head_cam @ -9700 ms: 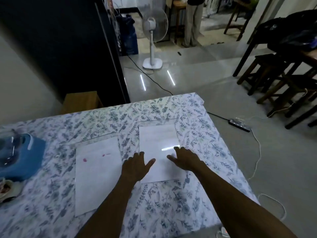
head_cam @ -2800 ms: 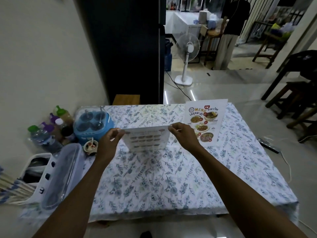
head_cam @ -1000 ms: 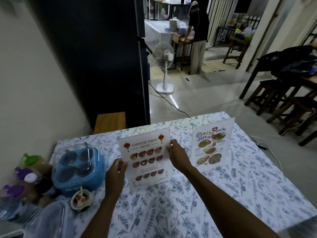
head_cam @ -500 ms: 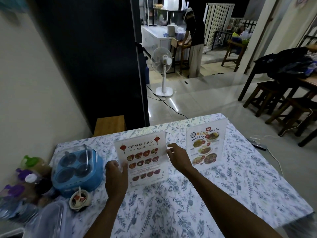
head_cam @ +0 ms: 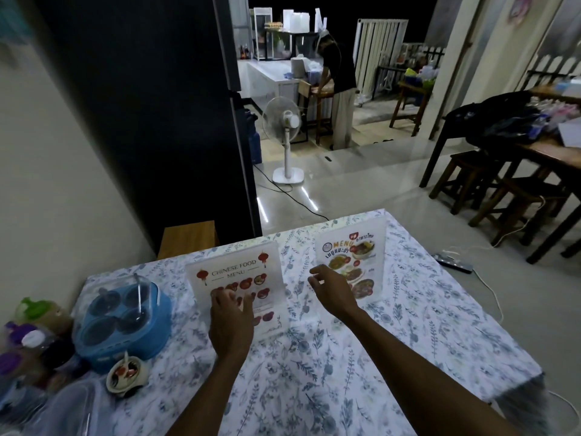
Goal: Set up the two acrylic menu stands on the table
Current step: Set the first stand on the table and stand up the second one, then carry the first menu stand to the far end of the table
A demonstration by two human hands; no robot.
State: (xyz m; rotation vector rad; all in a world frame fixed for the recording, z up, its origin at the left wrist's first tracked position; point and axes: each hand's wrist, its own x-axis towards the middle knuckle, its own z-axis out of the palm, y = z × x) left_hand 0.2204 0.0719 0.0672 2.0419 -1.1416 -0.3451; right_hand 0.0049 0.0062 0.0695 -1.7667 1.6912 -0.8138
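Two acrylic menu stands are upright on the floral tablecloth (head_cam: 361, 366). The Chinese food menu stand (head_cam: 235, 272) is left of centre; the Thai menu stand (head_cam: 353, 256) is to its right near the far edge. My left hand (head_cam: 231, 322) hovers in front of the Chinese menu with fingers spread, covering its lower part; whether it touches the sheet is unclear. My right hand (head_cam: 333, 291) hangs open between the two stands, holding nothing.
A blue condiment caddy (head_cam: 122, 319) and a small sauce bowl (head_cam: 127, 374) sit at the left, with bottles (head_cam: 34, 332) and a plastic container (head_cam: 63, 410) beyond. A standing fan (head_cam: 284, 127), a person, stools and a floor power strip (head_cam: 452, 264) lie past the table.
Both hands have let go of the Chinese menu stand, which now stands by itself. My right hand moved off its edge to the right; my left hand shifted in front of it.
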